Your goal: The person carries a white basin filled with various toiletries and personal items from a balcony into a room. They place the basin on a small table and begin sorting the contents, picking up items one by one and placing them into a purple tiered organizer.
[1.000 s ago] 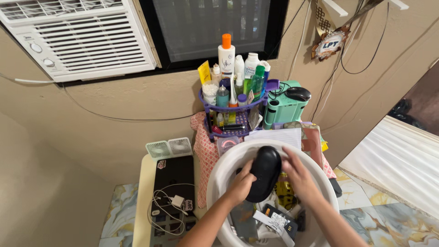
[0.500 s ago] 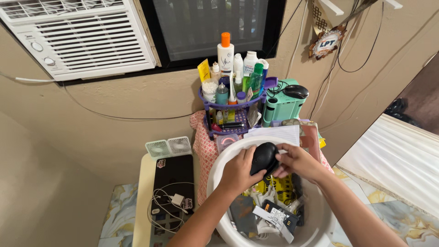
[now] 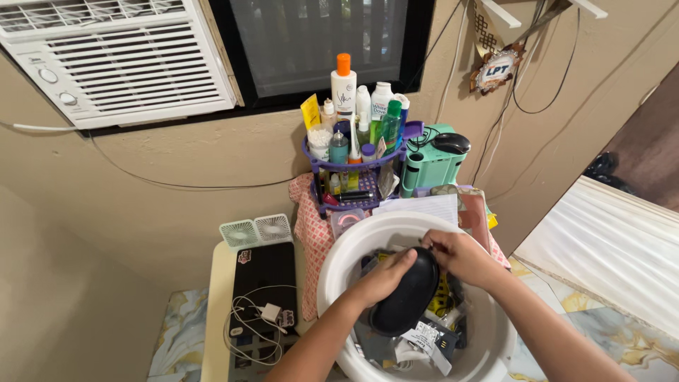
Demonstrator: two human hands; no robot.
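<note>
Black oval case now lowered into our white basin, left hand and right hand fingers clamped on it.

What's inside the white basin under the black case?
The white basin holds yellow packets, a labelled dark box and other clutter. The black case and both hands cover the rest.

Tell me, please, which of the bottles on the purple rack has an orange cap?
It is the tall white bottle at the back of the purple rack, the tallest one there. The bottles beside it are shorter, with white, green or blue tops.
</note>
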